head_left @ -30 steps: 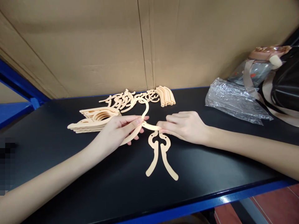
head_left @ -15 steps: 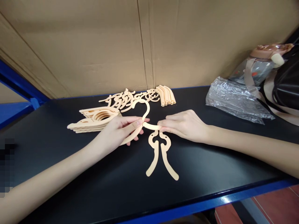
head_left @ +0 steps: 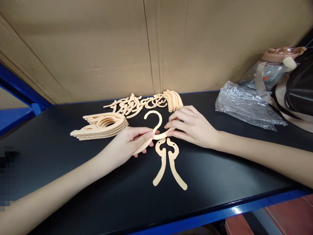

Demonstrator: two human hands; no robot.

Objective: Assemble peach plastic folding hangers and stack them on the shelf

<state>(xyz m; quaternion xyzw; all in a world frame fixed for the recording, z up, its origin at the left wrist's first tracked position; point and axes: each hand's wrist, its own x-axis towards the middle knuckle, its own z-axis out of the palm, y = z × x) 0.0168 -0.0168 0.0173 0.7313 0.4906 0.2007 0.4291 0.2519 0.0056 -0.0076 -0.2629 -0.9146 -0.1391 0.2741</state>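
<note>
A cream plastic hanger [head_left: 160, 121] with its hook pointing up is held above the black table. My left hand [head_left: 128, 140] is closed on it, thumb pressed at the base of the hook and the left arm of the hanger running under the palm. My right hand [head_left: 194, 126] pinches the outer end of the curved right arm between thumb and fingers. Below them, two flat curved hanger pieces, one on the left [head_left: 160, 169] and one on the right [head_left: 177, 174], lie side by side on the table, their upper ends close beneath the hanger.
Left of the hands sits a stack of folded cream hangers [head_left: 105, 134]. Loose hook-shaped pieces [head_left: 132, 106] and a row of curved pieces [head_left: 172, 99] lie at the back. Crumpled clear plastic [head_left: 246, 104], a bottle [head_left: 274, 70] and a dark bag [head_left: 302, 86] are at right.
The hanger has moved slightly right and nearer to me, and its right arm now slants upward. My right hand has risen and its fingers have spread somewhat.
</note>
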